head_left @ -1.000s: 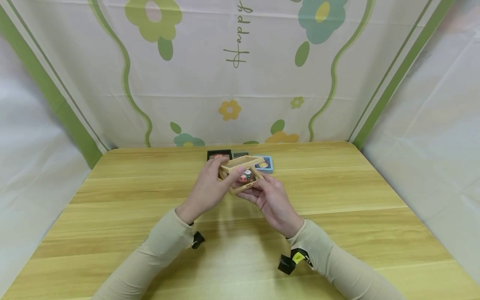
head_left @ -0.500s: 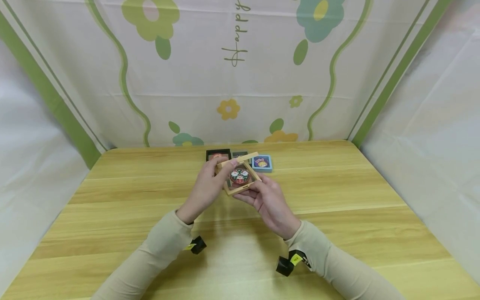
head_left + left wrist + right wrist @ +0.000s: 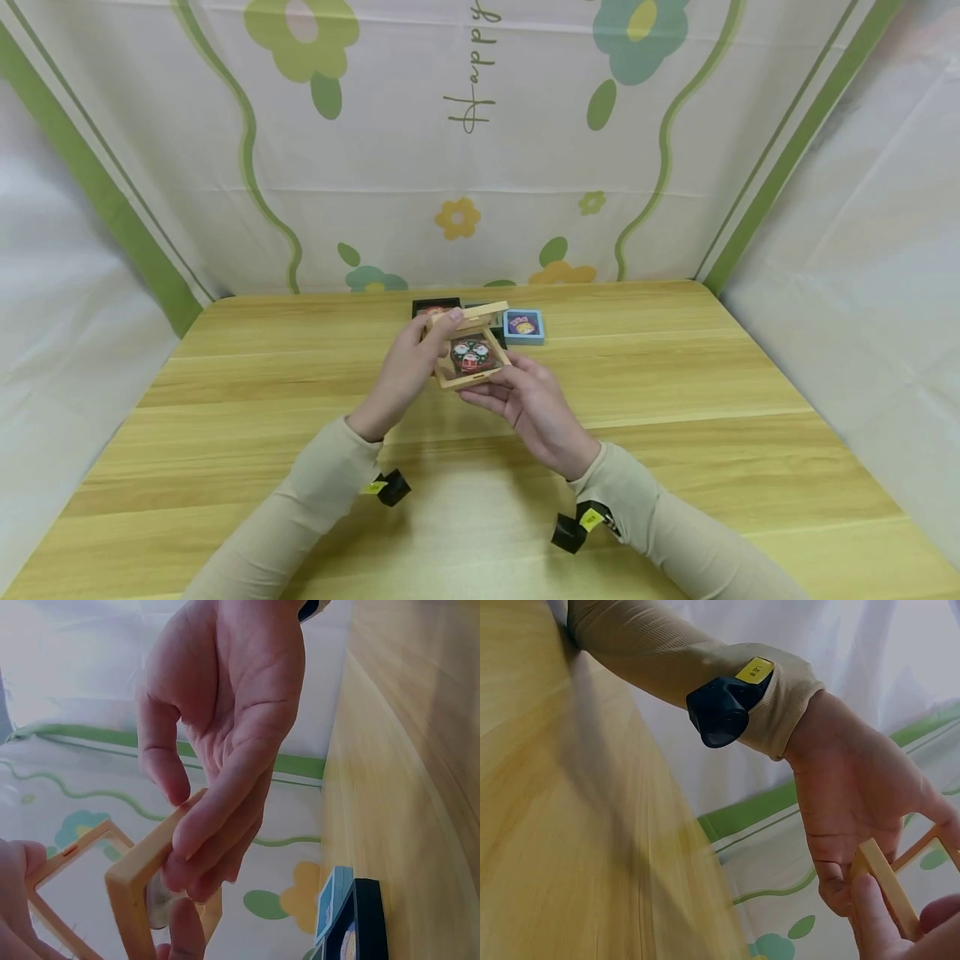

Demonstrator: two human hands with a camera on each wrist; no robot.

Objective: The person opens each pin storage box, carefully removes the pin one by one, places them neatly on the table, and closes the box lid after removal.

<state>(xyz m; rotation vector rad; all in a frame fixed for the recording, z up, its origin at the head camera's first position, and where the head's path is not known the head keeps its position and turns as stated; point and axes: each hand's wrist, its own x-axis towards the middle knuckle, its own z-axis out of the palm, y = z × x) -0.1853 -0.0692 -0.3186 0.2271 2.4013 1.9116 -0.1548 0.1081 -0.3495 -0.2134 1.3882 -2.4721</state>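
A small wooden display box (image 3: pixel 474 383) is held above the table with its lid (image 3: pixel 480 314) swung partly up at the back. Inside it sits a round badge (image 3: pixel 472 356) with red, white and green print. My left hand (image 3: pixel 401 371) grips the left side of the box, its thumb by the lid. With thumb and fingers, my right hand (image 3: pixel 536 408) pinches the front right corner. In the left wrist view the right hand (image 3: pixel 225 727) comes from the top, holding the lower half. Parts of the left fingers are hidden behind the wood.
Behind the hands on the wooden table (image 3: pixel 675 433) stand a black display box (image 3: pixel 437 305) and a light blue one (image 3: pixel 523 327). A grey-green box between them is mostly covered by the wooden one. A flower-printed curtain (image 3: pixel 375 167) hangs beyond the table's back edge.
Both hands have shifted slightly left with the wooden box. The box has tilted and turned, so the badge faces the head camera more fully than a second ago.
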